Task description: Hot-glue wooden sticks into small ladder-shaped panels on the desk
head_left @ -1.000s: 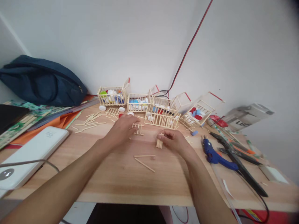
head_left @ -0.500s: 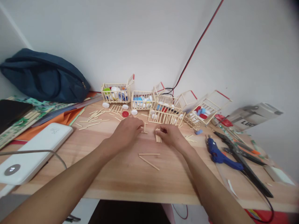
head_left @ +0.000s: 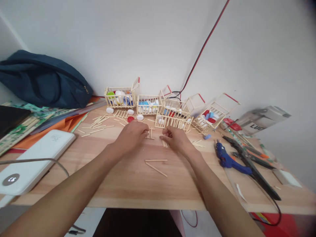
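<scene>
Left hand (head_left: 133, 134), centre of frame: fingers bent at a small frame of joined sticks (head_left: 151, 133); whether it grips or only touches, cannot tell; right hand (head_left: 177, 141), just right of centre: thumb and fingers curled over a row of short sticks (head_left: 165, 144), set side by side; firmness of hold likewise hidden.

Wooden table (head_left: 123, 187), across lower half: two loose sticks (head_left: 156, 160), lower centre, left ends nearly meeting, right ends spread; scattered sticks (head_left: 100, 124), left of centre; red cap (head_left: 130, 119), above left hand; four stick carts (head_left: 134, 98), upper middle, before the wall, red-tipped handles, bottle caps inside.

Right of frame: blue glue gun (head_left: 227, 159); long black tool (head_left: 263, 184), just beside it; white block (head_left: 287, 178), farther right; carton (head_left: 263, 121) lettered "LUC", leaning.

Left of frame: white device (head_left: 44, 158) with lit display, lower left; orange sheet (head_left: 55, 130), above it; dark blue bag (head_left: 46, 80), upper left.
</scene>
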Motion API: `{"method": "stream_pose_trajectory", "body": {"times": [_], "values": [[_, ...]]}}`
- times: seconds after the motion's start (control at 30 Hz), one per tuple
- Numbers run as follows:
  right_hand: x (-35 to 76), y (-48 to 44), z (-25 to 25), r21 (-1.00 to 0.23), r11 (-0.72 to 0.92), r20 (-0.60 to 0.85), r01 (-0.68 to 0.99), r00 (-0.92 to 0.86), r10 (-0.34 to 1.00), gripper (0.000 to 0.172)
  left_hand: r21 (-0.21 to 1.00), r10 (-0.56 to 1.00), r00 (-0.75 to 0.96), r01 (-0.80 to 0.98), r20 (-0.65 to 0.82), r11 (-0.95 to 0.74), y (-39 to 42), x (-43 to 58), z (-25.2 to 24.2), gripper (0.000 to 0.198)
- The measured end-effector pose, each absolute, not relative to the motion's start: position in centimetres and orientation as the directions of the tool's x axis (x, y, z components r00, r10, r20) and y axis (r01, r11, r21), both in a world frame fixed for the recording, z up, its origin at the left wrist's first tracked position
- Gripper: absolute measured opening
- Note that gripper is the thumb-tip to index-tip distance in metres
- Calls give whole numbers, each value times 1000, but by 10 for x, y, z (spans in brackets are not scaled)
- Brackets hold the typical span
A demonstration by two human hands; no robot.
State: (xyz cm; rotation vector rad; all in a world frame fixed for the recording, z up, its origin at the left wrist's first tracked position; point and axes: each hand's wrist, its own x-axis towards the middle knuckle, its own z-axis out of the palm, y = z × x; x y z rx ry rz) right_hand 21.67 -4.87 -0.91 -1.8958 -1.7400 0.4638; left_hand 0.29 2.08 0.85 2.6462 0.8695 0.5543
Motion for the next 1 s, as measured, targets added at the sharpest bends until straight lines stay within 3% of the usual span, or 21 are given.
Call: {"method": "stream_pose_trajectory", "body": {"times": [0.1,0.43,0.57,0.73,0.87,1.0], "values": [[219,-48,-11,-603,-43,96,796,126,987,4,390,621,735,505,273,-770,22,3,9,17],[227,-49,-7,-713,-71,96,698,198,976,7,407,635,704,504,318,-762,20,4,13,18],[227,-55,15,-785,-63,89,616,213,973,9,591,712,642,468,285,-657,12,9,24,16],[208,-67,36,-864,5,91,504,146,985,25,936,746,662,213,73,-281,1,19,25,26],[190,-69,35,-913,66,137,402,152,979,28,991,706,709,103,-14,-84,-3,22,21,23],[184,-69,30,-905,52,145,422,191,971,29,988,700,715,109,-3,-106,-4,21,22,12]]}}
